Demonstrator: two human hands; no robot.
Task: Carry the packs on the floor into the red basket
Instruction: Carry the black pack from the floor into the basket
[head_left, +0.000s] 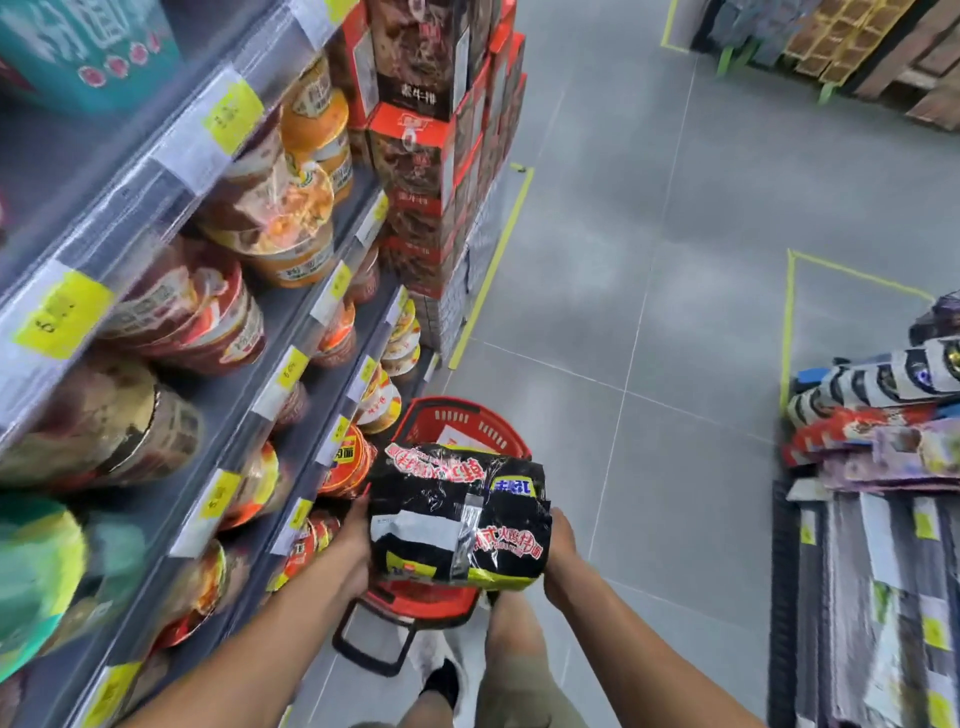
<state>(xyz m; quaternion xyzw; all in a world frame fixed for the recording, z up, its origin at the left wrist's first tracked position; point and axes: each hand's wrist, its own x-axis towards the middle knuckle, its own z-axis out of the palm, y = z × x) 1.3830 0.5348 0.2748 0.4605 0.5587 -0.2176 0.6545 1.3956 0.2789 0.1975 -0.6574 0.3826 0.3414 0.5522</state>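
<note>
A black noodle pack (457, 514) with red and white print hangs above the red basket (457, 421), held between both hands. My left hand (356, 540) grips its left edge and my right hand (561, 551) grips its right edge. The basket stands on the grey floor beside the shelf, and the pack hides most of its inside. Its black handle (374, 649) lies down toward my feet.
Shelves of cup noodles (249, 322) run along the left. Stacked red boxes (436, 171) stand beyond the basket. A low display of packs (878, 452) sits at the right. Grey floor tiles (675, 260) with yellow tape lines lie ahead.
</note>
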